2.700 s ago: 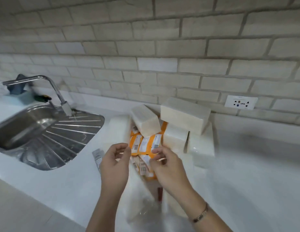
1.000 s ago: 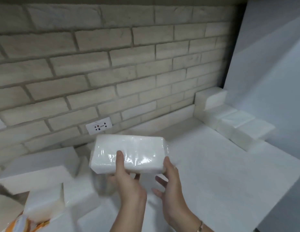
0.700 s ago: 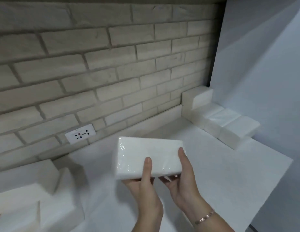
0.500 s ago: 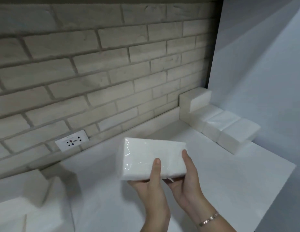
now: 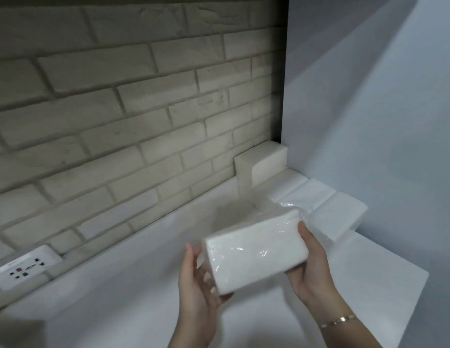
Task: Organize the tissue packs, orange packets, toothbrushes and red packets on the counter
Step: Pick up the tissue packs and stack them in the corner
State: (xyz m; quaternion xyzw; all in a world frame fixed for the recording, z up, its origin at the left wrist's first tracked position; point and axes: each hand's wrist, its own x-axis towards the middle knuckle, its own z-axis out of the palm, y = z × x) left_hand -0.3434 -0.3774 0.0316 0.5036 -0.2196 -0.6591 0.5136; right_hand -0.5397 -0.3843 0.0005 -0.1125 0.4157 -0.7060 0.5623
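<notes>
- two hands hold one white tissue pack (image 5: 254, 252) in clear wrap, in the air above the white counter (image 5: 118, 292)
- its long axis runs from near left up to far right, the far end aimed at the corner, a broad face turned up
- the left hand (image 5: 197, 280) cups the near end, fingers curled under it, thumb raised beside it; blur softens the detail
- the right hand (image 5: 313, 267) clasps the far end, thumb over the top edge, a bracelet (image 5: 337, 321) on its wrist
- just beyond, a row of packs (image 5: 319, 199) lies flat along the white side panel (image 5: 369, 121)
- a corner pack (image 5: 264, 162) sits on the row's far end against the brick wall (image 5: 118, 109)
- a wall socket (image 5: 23, 267) sits low at far left
- bare counter lies left of the row, along the wall; the counter's right edge falls away near the row's front end
</notes>
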